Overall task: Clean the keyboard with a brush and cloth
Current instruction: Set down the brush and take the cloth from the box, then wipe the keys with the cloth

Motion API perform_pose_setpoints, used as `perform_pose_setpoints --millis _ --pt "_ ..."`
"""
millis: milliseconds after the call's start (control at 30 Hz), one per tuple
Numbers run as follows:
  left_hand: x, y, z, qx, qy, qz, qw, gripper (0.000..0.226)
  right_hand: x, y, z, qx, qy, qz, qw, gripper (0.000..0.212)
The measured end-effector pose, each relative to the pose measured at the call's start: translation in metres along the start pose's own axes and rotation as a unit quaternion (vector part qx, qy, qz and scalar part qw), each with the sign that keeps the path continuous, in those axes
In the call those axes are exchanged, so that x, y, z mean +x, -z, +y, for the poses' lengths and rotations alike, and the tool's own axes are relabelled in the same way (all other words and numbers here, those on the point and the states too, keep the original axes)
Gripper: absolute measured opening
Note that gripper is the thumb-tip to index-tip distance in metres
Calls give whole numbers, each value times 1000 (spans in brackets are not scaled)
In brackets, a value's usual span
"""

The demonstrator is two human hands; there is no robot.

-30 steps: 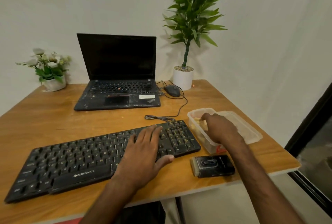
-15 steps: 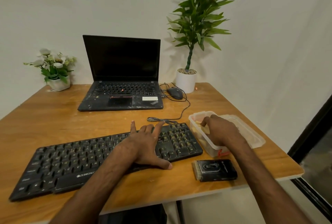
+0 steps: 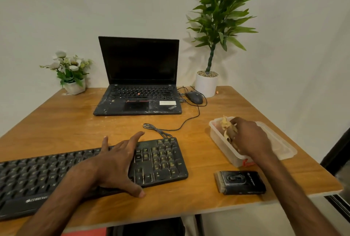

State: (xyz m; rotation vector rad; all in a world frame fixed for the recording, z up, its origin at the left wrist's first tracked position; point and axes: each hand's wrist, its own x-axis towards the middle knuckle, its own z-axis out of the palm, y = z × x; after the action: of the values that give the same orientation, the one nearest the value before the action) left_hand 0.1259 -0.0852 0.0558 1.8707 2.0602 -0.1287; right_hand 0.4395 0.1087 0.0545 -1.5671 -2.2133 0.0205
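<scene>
Now the left hand (image 3: 115, 162) lies flat and open on the keyboard (image 3: 162, 160). Right of the keyboard, the right hand (image 3: 250, 139) pinches a cloth (image 3: 226, 124) in the tub (image 3: 223, 146). It looks soft and light; grab a bunch. The brush (image 3: 240, 182) sits nearer, untouched.

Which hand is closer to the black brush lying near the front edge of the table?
The right. The right hand is in the plastic container just behind the brush, gripping a yellowish cloth. The left hand rests on the keyboard, farther left.
</scene>
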Motion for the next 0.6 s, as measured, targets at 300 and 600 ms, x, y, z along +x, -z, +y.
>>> perform_pose_setpoints --millis 300,600 --pt "1 -2 26 48 8 -5 999 153 7 27 8 529 -190 34 826 25" --pt "2 -13 24 57 39 28 997 148 -11 63 -24 729 -162 -129 653 48"
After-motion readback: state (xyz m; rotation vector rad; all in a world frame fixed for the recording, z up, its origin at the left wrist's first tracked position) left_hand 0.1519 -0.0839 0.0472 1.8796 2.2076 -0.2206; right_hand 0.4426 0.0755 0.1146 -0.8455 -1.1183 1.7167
